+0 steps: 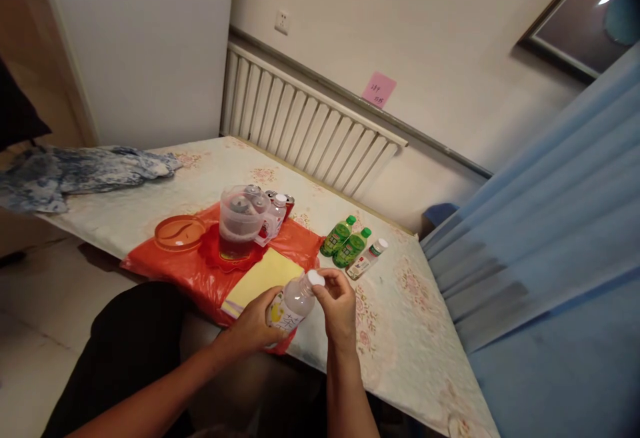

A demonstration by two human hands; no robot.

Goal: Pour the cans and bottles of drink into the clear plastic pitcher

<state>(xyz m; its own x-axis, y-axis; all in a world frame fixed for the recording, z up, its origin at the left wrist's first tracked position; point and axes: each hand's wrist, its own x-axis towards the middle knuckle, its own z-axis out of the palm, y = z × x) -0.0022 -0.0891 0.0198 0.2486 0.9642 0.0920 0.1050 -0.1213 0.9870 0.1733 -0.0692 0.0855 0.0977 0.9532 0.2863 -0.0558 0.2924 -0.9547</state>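
My left hand (257, 321) is wrapped round the body of a clear plastic bottle (295, 305) with a white and yellow label, tilted above the table's front edge. The fingers of my right hand (340, 298) pinch the white bottle cap (315, 279), which sits at the bottle's mouth; whether it is loose I cannot tell. Behind the bottle lies a yellow sheet or pad (263, 278) on a red plastic bag (185, 268). A clear pitcher (244, 221) holding some dark liquid stands on a red scalloped dish (213, 249).
An orange round lid (180, 233) lies left of the pitcher. Drink cans (289, 203) and a capped bottle (276, 215) stand behind it. Two green bottles (344, 241) and a white-capped bottle (367, 259) stand at the right. A blue curtain (540, 211) borders the floral-covered table (400, 338).
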